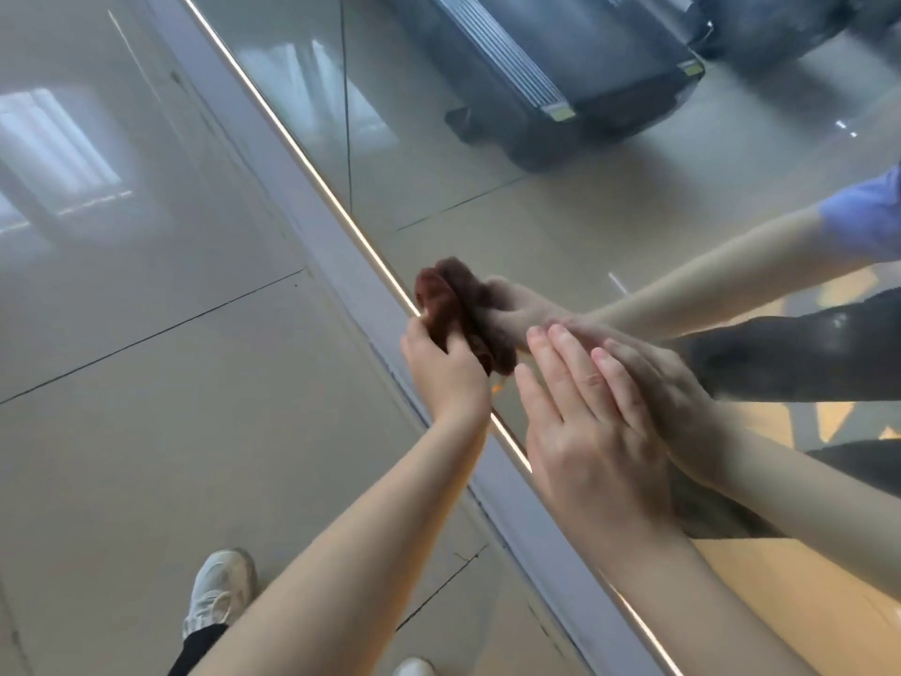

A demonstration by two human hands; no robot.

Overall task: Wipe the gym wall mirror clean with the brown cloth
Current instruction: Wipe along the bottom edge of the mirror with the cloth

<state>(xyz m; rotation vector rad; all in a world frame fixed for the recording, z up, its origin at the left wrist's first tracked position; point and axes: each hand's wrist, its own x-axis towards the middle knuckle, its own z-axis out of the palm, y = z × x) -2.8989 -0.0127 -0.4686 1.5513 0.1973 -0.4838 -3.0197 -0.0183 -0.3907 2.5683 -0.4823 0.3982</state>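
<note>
While the left hand [446, 373] grips the bunched brown cloth [439, 309] against the mirror [536, 212] low by its bottom trim [351, 265] and the right hand [595, 431] lies flat beside it, fingers straight, I'd press evenly, overlap strokes along that edge, then wipe where the palm rests.

Left hand [446, 370] grips a bunched brown cloth [441, 304] against the mirror [560, 207] near its bottom edge; beside it, right hand [585, 417] presses flat on the glass.

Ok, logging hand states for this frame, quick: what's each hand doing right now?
Left hand: closed, gripping the brown cloth at the edge of the mirror.
Right hand: open, fingers straight, flat against the mirror.
</note>
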